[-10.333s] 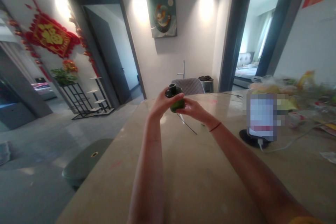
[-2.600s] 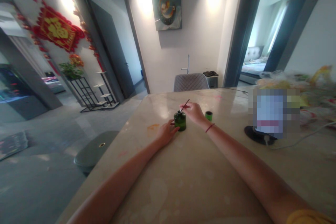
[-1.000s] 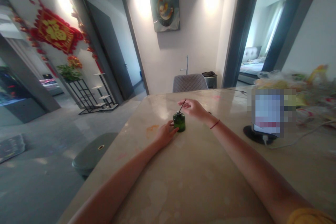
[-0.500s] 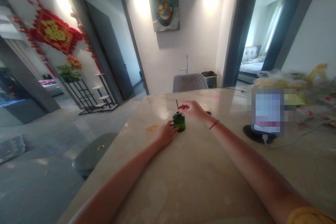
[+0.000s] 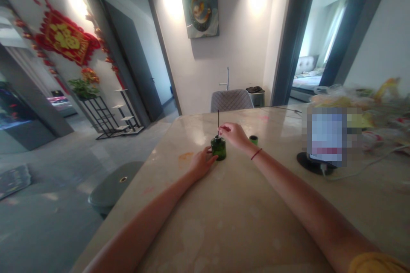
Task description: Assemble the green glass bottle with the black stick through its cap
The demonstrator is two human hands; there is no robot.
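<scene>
A small green glass bottle (image 5: 219, 149) stands upright on the marble-look table (image 5: 230, 204). My left hand (image 5: 202, 160) is closed around its left side and base. Above the bottle's mouth, my right hand (image 5: 233, 133) pinches a thin dark stick (image 5: 218, 117), which stands almost upright. Whether the stick's lower end is inside the neck is hard to make out. Behind my right wrist, a small green cylinder with a dark top (image 5: 253, 140) rests on the table.
At the right stands a phone (image 5: 326, 136), blurred, on a round dark stand with a white cable (image 5: 361, 170). Plastic bags (image 5: 361, 94) are heaped behind it. A grey quilted chair (image 5: 231, 100) is at the far edge, and a grey-green stool (image 5: 115, 187) at the left.
The stick now stands higher and straighter above the bottle. My right wrist has shifted slightly left, bringing the green cylinder more into sight. My left hand and the bottle have stayed put.
</scene>
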